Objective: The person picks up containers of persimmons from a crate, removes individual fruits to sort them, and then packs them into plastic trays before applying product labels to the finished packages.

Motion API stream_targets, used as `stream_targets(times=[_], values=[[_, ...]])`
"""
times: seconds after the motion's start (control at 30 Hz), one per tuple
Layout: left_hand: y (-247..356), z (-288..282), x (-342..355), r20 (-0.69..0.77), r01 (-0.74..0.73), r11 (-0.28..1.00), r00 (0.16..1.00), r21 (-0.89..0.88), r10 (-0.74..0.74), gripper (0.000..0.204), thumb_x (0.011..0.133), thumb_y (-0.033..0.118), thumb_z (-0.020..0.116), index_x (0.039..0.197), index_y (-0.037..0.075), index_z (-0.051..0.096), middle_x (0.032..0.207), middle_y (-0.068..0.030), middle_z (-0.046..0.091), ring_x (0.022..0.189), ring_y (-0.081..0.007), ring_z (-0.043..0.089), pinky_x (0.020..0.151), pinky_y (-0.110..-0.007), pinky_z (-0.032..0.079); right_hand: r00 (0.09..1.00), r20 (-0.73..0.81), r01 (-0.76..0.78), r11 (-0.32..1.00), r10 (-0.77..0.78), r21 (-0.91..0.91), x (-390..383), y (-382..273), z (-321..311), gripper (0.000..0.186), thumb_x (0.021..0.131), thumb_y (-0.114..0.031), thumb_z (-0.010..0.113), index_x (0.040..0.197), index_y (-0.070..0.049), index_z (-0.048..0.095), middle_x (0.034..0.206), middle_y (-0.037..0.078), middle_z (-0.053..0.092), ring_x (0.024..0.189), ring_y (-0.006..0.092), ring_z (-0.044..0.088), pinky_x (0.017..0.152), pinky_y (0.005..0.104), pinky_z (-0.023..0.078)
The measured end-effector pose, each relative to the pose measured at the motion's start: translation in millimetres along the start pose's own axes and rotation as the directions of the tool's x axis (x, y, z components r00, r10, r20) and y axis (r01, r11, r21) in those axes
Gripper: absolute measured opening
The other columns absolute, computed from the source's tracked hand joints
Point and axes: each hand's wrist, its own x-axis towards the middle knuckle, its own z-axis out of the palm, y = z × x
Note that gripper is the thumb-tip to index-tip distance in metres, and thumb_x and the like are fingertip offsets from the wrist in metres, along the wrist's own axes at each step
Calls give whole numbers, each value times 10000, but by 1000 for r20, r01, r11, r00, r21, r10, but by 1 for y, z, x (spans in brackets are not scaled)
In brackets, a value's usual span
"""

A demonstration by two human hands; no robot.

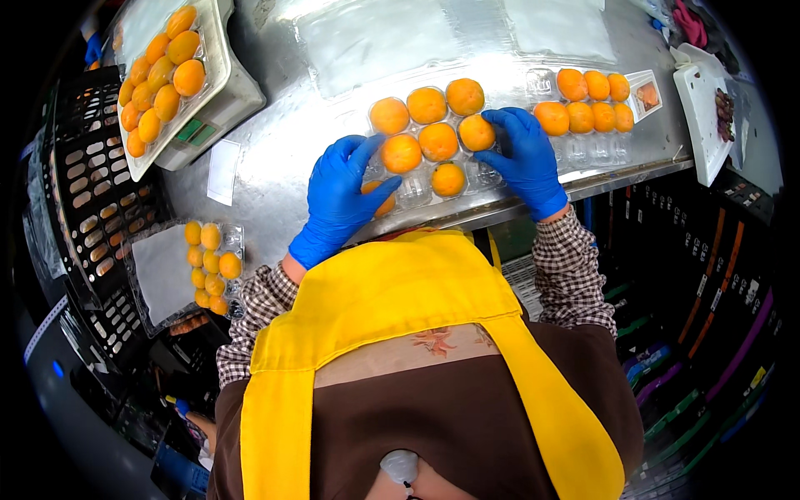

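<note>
In front of me a clear plastic tray [414,190] holds several orange fruits that look like persimmons. My right hand [527,158], in a blue glove, has its index finger and thumb around the persimmon [477,132] at the tray's right side. My left hand [340,193], also gloved in blue, is at the tray's left side with thumb and index finger spread. Its fingertips are close to another persimmon [401,154], and its thumb partly covers a lower persimmon [381,197]. A single persimmon [448,179] sits in the near row.
A second filled tray [575,150] with a picture label [645,97] lies to the right. At upper left, a white tray of fruit [218,71] rests on a scale [198,132]. Fruit in a clear pack [236,250], black crates [100,225] and the metal table's edge [621,171] surround me.
</note>
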Motion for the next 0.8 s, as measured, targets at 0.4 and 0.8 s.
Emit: stream_targets(times=[0.4, 0.8], values=[[5, 13, 0, -58, 23, 993, 998, 118, -16, 519, 627, 269, 754, 1079, 102, 561, 963, -114, 496, 868, -275, 490, 728, -354, 417, 977, 139, 178, 978, -162, -112, 3, -32, -9, 514, 592, -117, 722, 1075, -111, 548, 1023, 94, 536, 925, 280, 522, 784, 372, 439], [5, 11, 3, -185, 15, 1000, 983, -4, -16, 447, 610, 198, 755, 1008, 96, 576, 961, -84, 462, 872, -237, 479, 764, -344, 397, 973, 110, 207, 978, -203, -34, 3, -54, 1, 425, 640, -116, 690, 1040, -70, 551, 1030, 105, 534, 935, 283, 523, 802, 370, 437]])
